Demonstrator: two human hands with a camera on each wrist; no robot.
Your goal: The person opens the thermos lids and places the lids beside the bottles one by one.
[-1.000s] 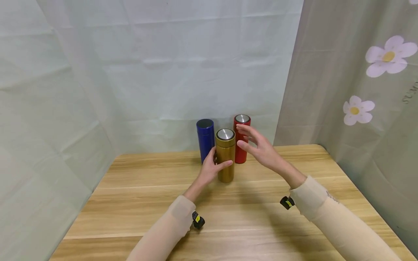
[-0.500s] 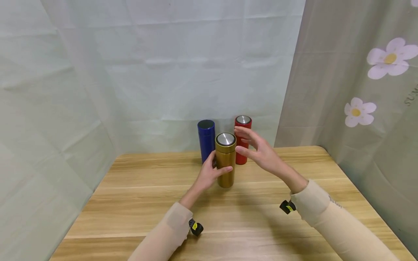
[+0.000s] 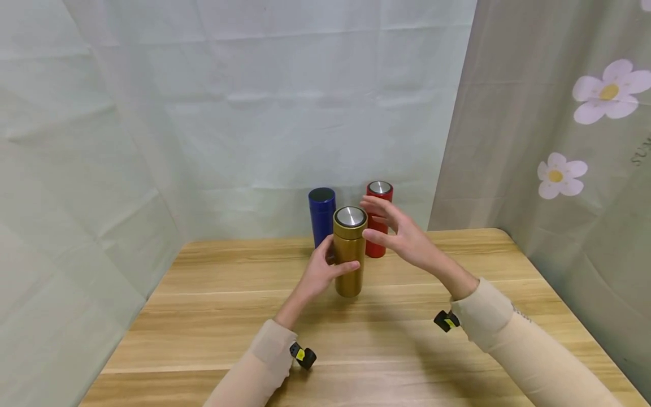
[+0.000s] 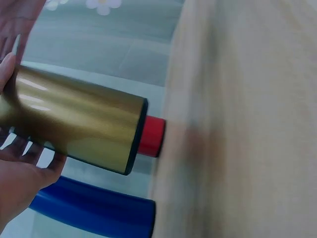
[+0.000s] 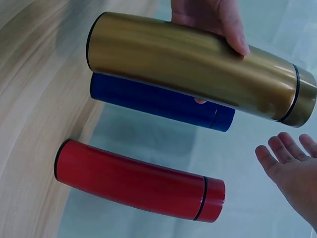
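Observation:
A gold thermos flask [image 3: 348, 246] with a silver-topped lid stands upright in the grip of my left hand [image 3: 316, 274], thumb across its front and fingers round the far side. Its dark base [image 4: 136, 136] is raised off the tabletop in the left wrist view. Beside the lid, my right hand [image 3: 409, 240] is held with fingers spread and thumb apart. In the right wrist view a gap shows between those fingers [image 5: 287, 153] and the flask. Behind stand a blue thermos flask [image 3: 321, 220], partly covered, and a red thermos flask [image 3: 376, 249], overlapped by my right hand.
The wooden table [image 3: 224, 316] has its back edge close to a pale hanging cloth [image 3: 274, 141]. A grey curtain with printed flowers [image 3: 559, 175] hangs along the right side. A small black wrist camera [image 3: 303, 356] sits at my left cuff.
My left hand has drawn the gold thermos flask toward me and slightly left. My right hand has shifted a little left with it. The blue and red flasks have stayed in place.

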